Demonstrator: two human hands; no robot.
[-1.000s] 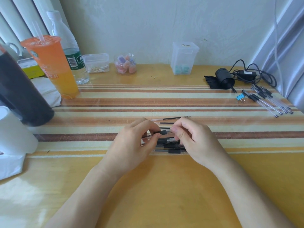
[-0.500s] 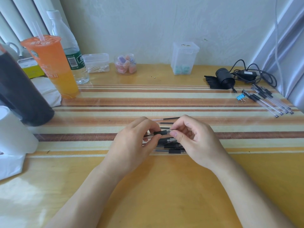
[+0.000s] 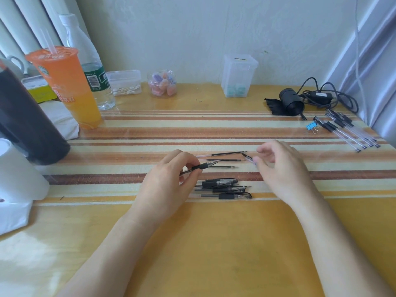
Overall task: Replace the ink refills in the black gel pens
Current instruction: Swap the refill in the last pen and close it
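My left hand (image 3: 171,179) pinches a black gel pen (image 3: 202,166) by its rubber grip, tip pointing right. My right hand (image 3: 278,166) is off to the right of it and pinches the pen's small cap (image 3: 248,157) between thumb and fingers. Three loose ink refills (image 3: 227,154) lie on the striped mat just beyond the hands. A pile of several black gel pens (image 3: 222,187) lies on the mat between my wrists.
A second group of several pens (image 3: 347,133) and a blue binder clip (image 3: 311,126) lie at the far right, near a black cable bundle (image 3: 291,102). An orange drink cup (image 3: 68,88), a water bottle (image 3: 92,67), a dark tumbler (image 3: 25,121) and small plastic boxes line the left and back.
My hands were together on one pen. My right hand has pulled away to the right with the cap, while my left hand keeps the pen.
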